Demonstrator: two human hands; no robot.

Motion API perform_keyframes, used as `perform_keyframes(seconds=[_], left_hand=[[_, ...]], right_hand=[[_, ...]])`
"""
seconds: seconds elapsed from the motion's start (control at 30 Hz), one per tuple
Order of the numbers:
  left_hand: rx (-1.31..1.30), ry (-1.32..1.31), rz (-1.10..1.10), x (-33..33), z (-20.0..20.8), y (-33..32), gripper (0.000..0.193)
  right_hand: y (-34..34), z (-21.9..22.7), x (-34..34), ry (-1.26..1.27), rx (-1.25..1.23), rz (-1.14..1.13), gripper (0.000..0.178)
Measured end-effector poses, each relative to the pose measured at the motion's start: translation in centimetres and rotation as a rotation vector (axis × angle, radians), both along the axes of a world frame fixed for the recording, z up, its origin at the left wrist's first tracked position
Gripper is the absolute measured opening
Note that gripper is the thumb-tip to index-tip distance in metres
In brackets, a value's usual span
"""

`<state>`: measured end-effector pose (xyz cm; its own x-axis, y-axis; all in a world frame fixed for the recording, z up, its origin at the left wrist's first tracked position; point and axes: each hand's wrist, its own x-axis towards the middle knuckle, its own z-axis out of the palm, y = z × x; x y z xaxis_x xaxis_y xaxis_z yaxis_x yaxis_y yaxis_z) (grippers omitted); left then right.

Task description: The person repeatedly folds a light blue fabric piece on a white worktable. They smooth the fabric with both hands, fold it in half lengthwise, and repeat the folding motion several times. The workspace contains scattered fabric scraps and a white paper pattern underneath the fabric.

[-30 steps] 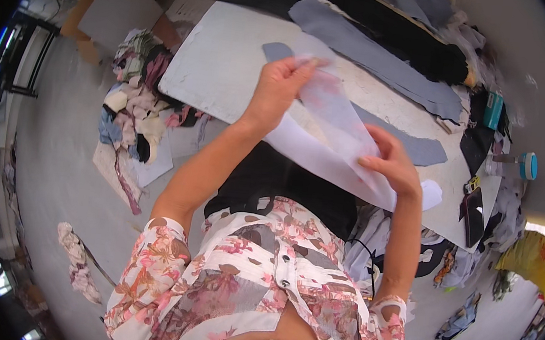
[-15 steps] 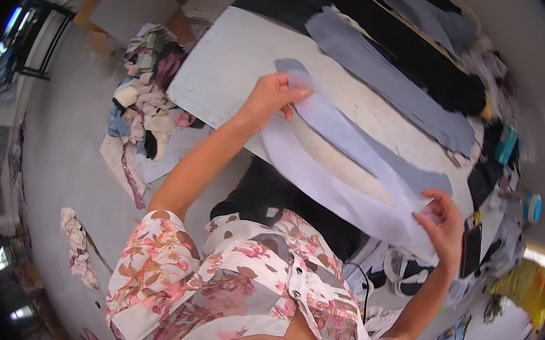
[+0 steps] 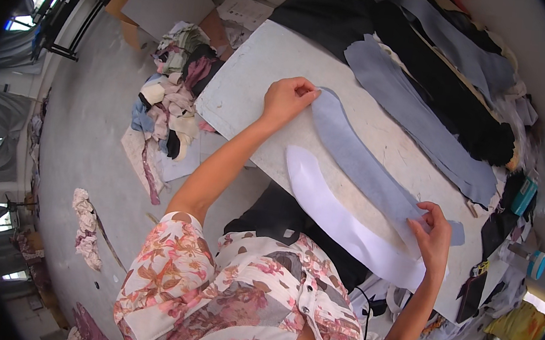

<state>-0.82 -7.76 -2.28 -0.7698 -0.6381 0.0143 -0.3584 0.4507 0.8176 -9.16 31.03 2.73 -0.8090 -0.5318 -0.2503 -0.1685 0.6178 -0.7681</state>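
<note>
A curved grey-blue fabric strip (image 3: 361, 149) lies on the white table, and a thin, see-through white layer seems to cover it. At the far left tip, my left hand (image 3: 290, 101) is closed, thumb and fingertips pinching the strip's end. Toward the other end, my right hand (image 3: 432, 236) has its thumb and fingers bent on the thin layer, gripping its edge. A darker grey end of the strip shows beyond those fingers. Nearer to me, a curved white strip (image 3: 340, 220) lies along the table's front edge, its right end under my right wrist.
Behind the work are stacked grey fabric pieces (image 3: 417, 119) and black fabric (image 3: 453, 96) on the table (image 3: 256, 69). A phone (image 3: 471, 298) and a blue-lidded container (image 3: 536, 264) are at the right. Fabric scraps (image 3: 166, 102) heap at the left, near a cardboard box (image 3: 163, 9).
The thin white layer, held up off the table before, now lies down over the grey-blue strip. My left hand has moved to the strip's far tip. The near white strip shows separately.
</note>
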Motion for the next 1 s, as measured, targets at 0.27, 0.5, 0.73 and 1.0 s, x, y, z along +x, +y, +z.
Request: perform_keyframes(seconds=[0.27, 0.5, 0.73, 1.0], left_hand=[[-0.152, -0.063, 0.051, -0.4, 0.1, 0.4, 0.02], [-0.43, -0.131, -0.081, -0.1, 2.2, 2.6, 0.032], [-0.773, -0.24, -0.629, 0.5, 0.0, 4.6, 0.051], [-0.787, -0.299, -0.64, 0.0, 0.3, 4.6, 0.054]], right_hand=[[0.0, -0.5, -0.6, 0.009, 0.029, 0.015, 0.034], [-0.1, -0.7, -1.0, 0.006, 0.043, 0.034, 0.034], [0.1, -0.8, -1.3, 0.056, 0.022, 0.043, 0.035], [0.0, -1.8, -1.6, 0.117, 0.069, 0.042, 0.037]])
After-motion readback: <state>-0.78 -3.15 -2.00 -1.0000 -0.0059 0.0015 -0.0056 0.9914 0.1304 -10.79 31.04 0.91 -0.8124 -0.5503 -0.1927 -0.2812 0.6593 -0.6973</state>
